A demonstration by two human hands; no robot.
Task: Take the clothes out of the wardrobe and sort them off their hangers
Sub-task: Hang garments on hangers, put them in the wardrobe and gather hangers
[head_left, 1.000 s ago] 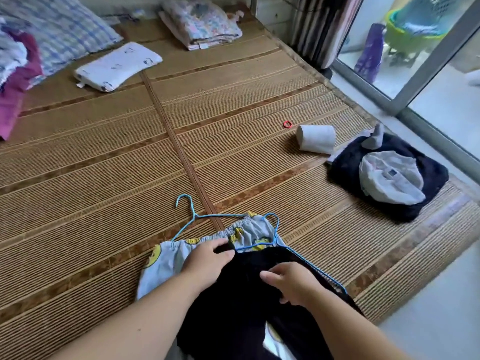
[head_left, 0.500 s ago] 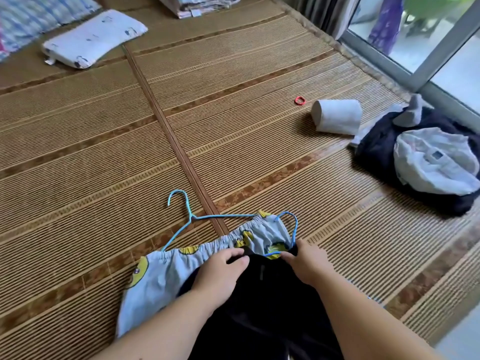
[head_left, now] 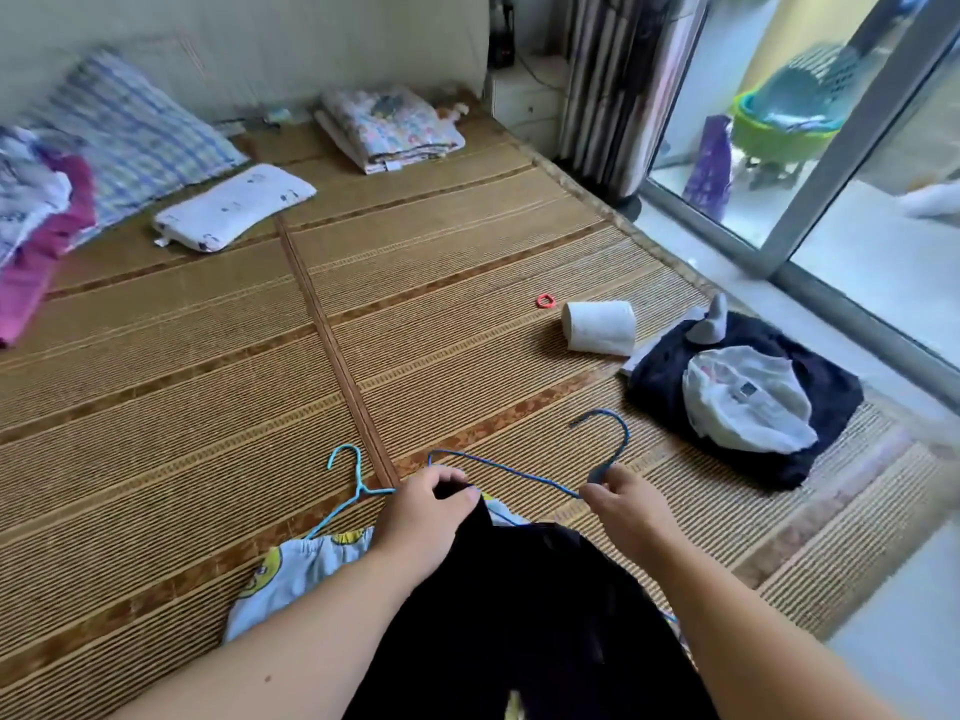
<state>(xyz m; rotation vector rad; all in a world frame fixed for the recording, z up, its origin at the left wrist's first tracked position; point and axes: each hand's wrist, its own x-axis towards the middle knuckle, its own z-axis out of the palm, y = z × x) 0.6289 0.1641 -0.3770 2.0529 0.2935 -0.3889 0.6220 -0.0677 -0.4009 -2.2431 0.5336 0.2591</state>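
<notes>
Done: a pile of clothes (head_left: pixel 810 392) lies hanger-free on the bed mat (head_left: pixel 208 407) | Now: left hand (head_left: pixel 423 517) fingers grip the black clothes (head_left: pixel 530 615), right hand (head_left: pixel 626 506) fingers pinch the dark blue hanger (head_left: pixel 524 478), nearly out | Left: printed shorts (head_left: pixel 296 563) underneath, on the light blue hanger (head_left: pixel 358 483).

I'm looking across a woven straw mat (head_left: pixel 208 381) with brown bands that covers the bed. A pale wall (head_left: pixel 260 39) runs behind it, with a small white cabinet (head_left: pixel 524 106) in the corner beside a striped curtain (head_left: pixel 613 96). To my right, daylight comes through a sliding glass door (head_left: pixel 849 148) onto grey floor (head_left: pixel 904 631).
</notes>
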